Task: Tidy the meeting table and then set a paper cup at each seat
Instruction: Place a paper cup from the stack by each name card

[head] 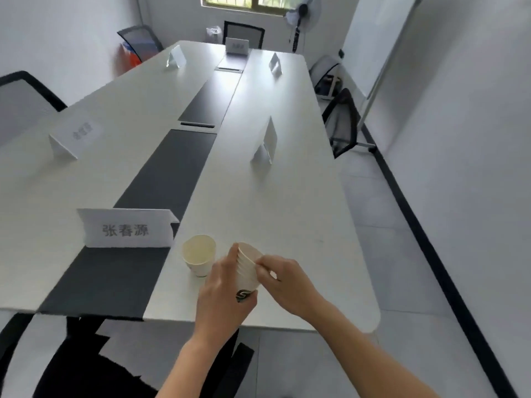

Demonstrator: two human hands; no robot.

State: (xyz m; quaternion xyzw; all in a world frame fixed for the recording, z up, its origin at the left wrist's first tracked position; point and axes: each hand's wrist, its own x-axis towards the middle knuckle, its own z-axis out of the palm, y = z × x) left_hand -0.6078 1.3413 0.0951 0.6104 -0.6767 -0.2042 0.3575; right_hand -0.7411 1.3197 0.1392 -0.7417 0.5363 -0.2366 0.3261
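A single paper cup [198, 255] stands upright on the long white meeting table [275, 196], just right of the near name card [126, 228]. Beside it my left hand [222, 294] grips a tilted stack of nested paper cups [247, 267] from the left and below. My right hand [283, 278] pinches the rim of the top cup in the stack from the right. The stack hangs a little above the table near its front edge.
Several folded name cards stand along the table, such as the card at the left [73, 139] and the card at the right [265, 143]. Black mesh chairs sit at the left [20, 99], right [343, 122] and far end [243, 33]. A fan [301, 15] stands by the window.
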